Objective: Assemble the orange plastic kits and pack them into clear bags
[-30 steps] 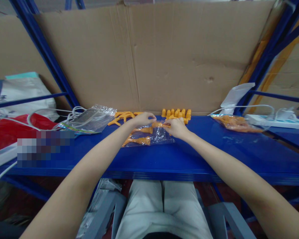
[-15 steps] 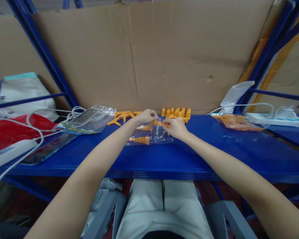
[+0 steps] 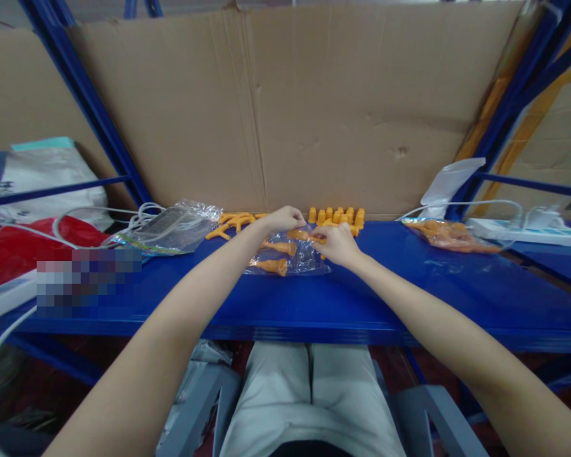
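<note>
My left hand [image 3: 282, 219] and my right hand [image 3: 335, 244] meet over a small clear plastic bag [image 3: 292, 257] on the blue shelf [image 3: 314, 298]. Both hands are closed in a pinch on the bag's far edge, where an orange plastic piece [image 3: 299, 234] lies between the fingertips. Two more orange trumpet-shaped pieces [image 3: 272, 266] lie inside the bag. Just behind the hands stands a cluster of small orange caps [image 3: 337, 216], and to its left lies a heap of orange branched pieces [image 3: 233, 222].
A crumpled clear bag [image 3: 171, 230] and white cables [image 3: 99, 219] lie to the left, beside a red bag [image 3: 14, 251]. At right are a bag of orange parts [image 3: 445, 235], a white pouch [image 3: 450, 184] and a white power strip [image 3: 528, 231]. Cardboard [image 3: 290, 108] backs the shelf.
The hands have shifted slightly toward the back, still pinched at the bag's edge. The bag and the orange pieces in it have moved a little with them.
</note>
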{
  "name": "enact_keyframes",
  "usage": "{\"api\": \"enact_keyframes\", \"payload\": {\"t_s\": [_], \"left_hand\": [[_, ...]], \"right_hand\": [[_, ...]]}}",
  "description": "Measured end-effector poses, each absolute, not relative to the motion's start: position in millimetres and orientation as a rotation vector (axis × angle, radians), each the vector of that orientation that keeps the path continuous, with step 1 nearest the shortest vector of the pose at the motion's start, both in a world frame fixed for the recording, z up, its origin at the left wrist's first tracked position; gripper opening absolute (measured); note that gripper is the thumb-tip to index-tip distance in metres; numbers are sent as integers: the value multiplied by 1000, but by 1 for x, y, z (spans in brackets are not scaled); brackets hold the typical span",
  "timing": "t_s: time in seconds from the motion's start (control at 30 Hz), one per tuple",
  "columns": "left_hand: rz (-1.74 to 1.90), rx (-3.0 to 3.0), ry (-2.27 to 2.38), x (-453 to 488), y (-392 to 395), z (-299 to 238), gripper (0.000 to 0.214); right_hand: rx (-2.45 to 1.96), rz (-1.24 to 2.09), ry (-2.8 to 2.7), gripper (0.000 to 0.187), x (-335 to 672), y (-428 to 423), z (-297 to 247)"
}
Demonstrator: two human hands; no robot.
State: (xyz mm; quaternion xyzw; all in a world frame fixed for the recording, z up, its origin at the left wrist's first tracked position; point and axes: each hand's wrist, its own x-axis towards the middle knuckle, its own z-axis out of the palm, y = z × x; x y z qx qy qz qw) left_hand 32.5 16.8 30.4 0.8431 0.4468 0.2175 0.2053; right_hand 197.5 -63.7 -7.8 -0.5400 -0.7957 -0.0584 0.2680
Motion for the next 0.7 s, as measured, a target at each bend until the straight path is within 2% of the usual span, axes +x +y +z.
{"api": "enact_keyframes", "payload": {"t_s": [0.4, 0.6, 0.7], "left_hand": [[613, 2389, 1208, 43, 16, 27, 12], [665, 2360, 1212, 39, 19, 22, 18], [692, 2335, 1262, 26, 21, 20, 20]], "right_hand": [[-1604, -197, -2287, 29, 182, -61, -7], [-1344, -72, -2335, 27, 193, -52, -16], [-1167, 21, -2338, 32, 202, -48, -18]]}}
